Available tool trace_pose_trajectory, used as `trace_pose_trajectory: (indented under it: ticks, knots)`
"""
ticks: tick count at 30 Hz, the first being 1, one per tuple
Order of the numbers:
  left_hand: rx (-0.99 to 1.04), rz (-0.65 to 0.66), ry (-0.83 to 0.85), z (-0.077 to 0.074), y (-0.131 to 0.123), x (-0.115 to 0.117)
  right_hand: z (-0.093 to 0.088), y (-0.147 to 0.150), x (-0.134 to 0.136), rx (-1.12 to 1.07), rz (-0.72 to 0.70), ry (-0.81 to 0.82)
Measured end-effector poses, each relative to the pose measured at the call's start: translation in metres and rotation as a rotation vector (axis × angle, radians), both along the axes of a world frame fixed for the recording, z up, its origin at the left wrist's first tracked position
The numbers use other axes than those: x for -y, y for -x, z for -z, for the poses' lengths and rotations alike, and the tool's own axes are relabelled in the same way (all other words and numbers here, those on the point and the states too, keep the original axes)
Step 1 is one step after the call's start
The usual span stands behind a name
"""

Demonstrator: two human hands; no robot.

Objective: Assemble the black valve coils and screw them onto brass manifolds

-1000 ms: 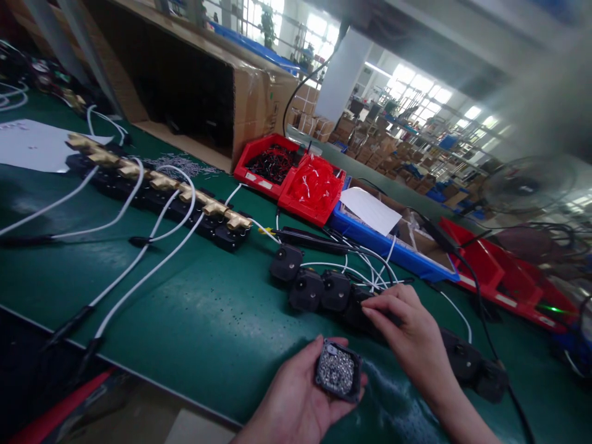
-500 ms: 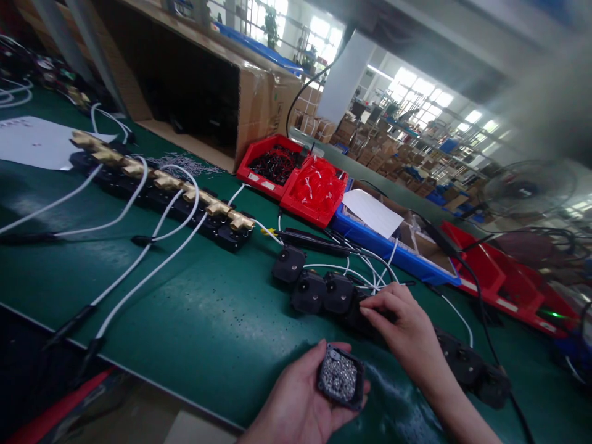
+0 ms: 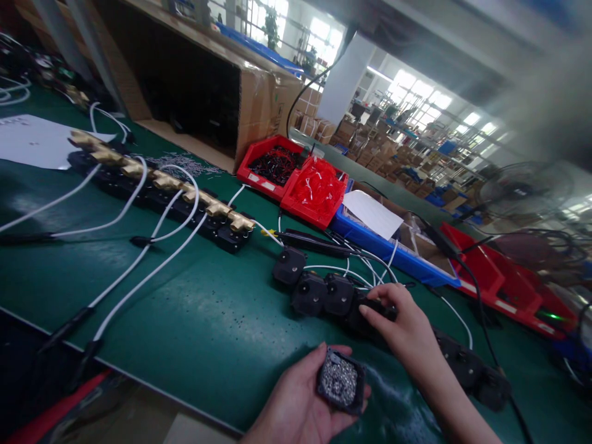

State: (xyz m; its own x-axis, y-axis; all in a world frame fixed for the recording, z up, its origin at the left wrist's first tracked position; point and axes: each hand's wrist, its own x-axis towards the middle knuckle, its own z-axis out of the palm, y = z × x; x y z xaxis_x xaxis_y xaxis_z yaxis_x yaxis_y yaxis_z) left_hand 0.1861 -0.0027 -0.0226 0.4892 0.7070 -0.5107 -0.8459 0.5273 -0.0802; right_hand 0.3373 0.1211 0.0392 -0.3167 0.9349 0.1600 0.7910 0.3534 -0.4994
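A small black square box (image 3: pixel 341 379) filled with tiny silvery metal parts, perhaps screws, rests in my left hand (image 3: pixel 300 394). My left fingers curl under and around its sides. Over the row of black square housings (image 3: pixel 339 293) is my right hand (image 3: pixel 395 311). Its thumb and index finger are apart, close above a dark housing partly hidden behind them. No object shows between these fingertips. White cables run behind the housings, and several more housings lie right of my right wrist.
On the green table (image 3: pixel 194 327), a row of brass valves on black housings (image 3: pixel 198 197) lies left with white cables. Behind stand a large cardboard box (image 3: pixel 259 105), red bins (image 3: pixel 319 191), a blue tray (image 3: pixel 370 240) and more red bins (image 3: pixel 499 277). Loose pins (image 3: pixel 185 164) lie near the box.
My right thumb and index finger have spread apart from a pinch, at nearly the same place above the housings. My left hand with the small box has barely moved.
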Motion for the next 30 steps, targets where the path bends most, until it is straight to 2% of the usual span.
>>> trace_pose_trajectory:
  ticks: [11,14,18,20,22,25,30]
  knots:
    - [-0.014,0.002,0.026,-0.001,-0.001,0.001,-0.004,0.005,-0.004,0.116,0.037,0.046]
    - [-0.014,0.000,0.038,-0.005,-0.002,0.001,-0.008,0.002,-0.002,0.064,0.052,0.029]
    - [-0.026,-0.021,0.038,-0.008,-0.004,0.000,-0.023,-0.013,0.015,-0.074,0.100,-0.025]
    - [-0.026,-0.021,0.036,-0.008,-0.006,0.000,-0.030,-0.021,0.030,-0.080,0.026,-0.025]
    - [-0.004,-0.042,0.024,-0.008,-0.008,0.001,-0.032,-0.024,0.048,-0.032,-0.142,0.036]
    - [0.034,-0.095,0.003,-0.011,-0.013,0.002,-0.025,-0.021,0.071,0.085,-0.356,0.111]
    - [0.059,-0.109,-0.014,-0.016,-0.022,0.004,-0.006,-0.012,0.088,0.175,-0.418,0.120]
